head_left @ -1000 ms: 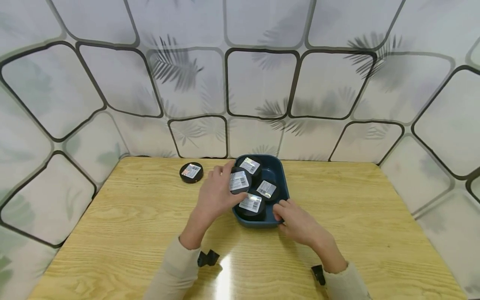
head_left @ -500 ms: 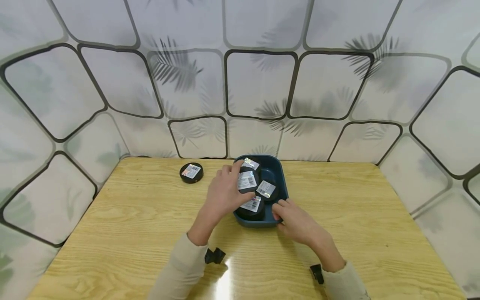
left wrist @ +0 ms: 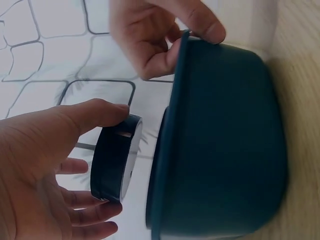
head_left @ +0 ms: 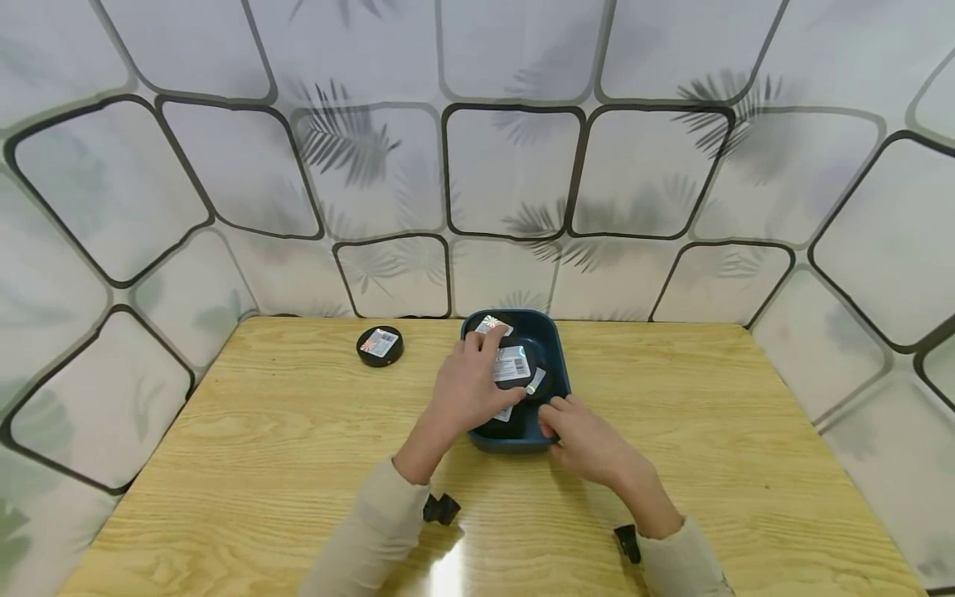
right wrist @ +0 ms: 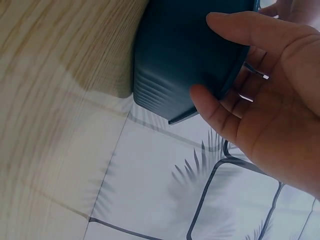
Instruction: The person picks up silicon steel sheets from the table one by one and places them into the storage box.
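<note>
My left hand (head_left: 466, 385) grips a round black puck (head_left: 512, 366) with a silvery barcode label on top, by its edges between thumb and fingers. In the left wrist view this puck (left wrist: 112, 160) is held just above the rim of a dark blue plastic bin (left wrist: 220, 140), apart from it. My right hand (head_left: 593, 439) pinches the near right rim of the bin (head_left: 533, 427), thumb outside and other fingers over the edge. Inside the bin lie similar labelled pucks, partly hidden by the left hand and the held puck.
Another labelled black puck (head_left: 380, 346) lies on the wooden table (head_left: 283, 431), left of the bin near the back edge. A patterned curtain (head_left: 515, 174) stands behind the table and along its sides. A black strap mount (head_left: 442, 509) sits at the left wrist.
The left hand has moved right with the puck, from the bin's left side to over its middle, covering more of the pucks below. The right hand stays on the rim.
</note>
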`<state>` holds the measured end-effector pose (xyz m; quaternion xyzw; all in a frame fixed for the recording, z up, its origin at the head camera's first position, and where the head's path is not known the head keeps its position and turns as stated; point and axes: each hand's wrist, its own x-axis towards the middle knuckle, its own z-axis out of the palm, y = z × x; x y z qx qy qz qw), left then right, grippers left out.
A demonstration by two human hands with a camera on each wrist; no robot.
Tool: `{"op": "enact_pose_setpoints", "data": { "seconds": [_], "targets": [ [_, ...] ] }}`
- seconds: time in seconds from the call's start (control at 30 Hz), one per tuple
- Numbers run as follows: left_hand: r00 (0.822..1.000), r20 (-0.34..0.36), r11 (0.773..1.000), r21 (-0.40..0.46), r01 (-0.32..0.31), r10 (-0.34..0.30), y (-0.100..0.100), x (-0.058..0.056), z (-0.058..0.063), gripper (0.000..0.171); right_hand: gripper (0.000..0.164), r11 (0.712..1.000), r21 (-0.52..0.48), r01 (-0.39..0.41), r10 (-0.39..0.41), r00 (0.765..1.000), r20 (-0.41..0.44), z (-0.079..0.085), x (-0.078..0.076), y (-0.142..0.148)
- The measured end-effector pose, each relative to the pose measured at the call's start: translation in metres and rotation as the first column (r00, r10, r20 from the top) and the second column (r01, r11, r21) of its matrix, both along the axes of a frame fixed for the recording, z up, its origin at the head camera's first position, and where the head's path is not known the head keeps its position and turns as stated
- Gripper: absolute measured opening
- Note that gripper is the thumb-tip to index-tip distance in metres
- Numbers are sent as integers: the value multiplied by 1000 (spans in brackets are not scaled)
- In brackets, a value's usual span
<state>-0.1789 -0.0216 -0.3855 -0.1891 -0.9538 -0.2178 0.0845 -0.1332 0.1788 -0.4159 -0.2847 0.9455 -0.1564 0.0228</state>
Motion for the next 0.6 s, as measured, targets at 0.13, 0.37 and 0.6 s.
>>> {"op": "enact_pose_setpoints", "data": {
  "seconds": [0.13,0.37,0.6],
  "targets": [
    [1000,-23,1000,3,20,-20,5,0,-5,89,29,1000,3,2,-2,1000,12,1,0,-1],
    [999,-31,999,-16,33,-34,16,-2,-8,87,29,1000,-3,-5,5,1000,-2,0,1,0],
    [998,-32,998,-25,49,-50,28,-6,-9,85,30,1000,-15,-12,12,1000,-3,0,1,0]
  ]
}}
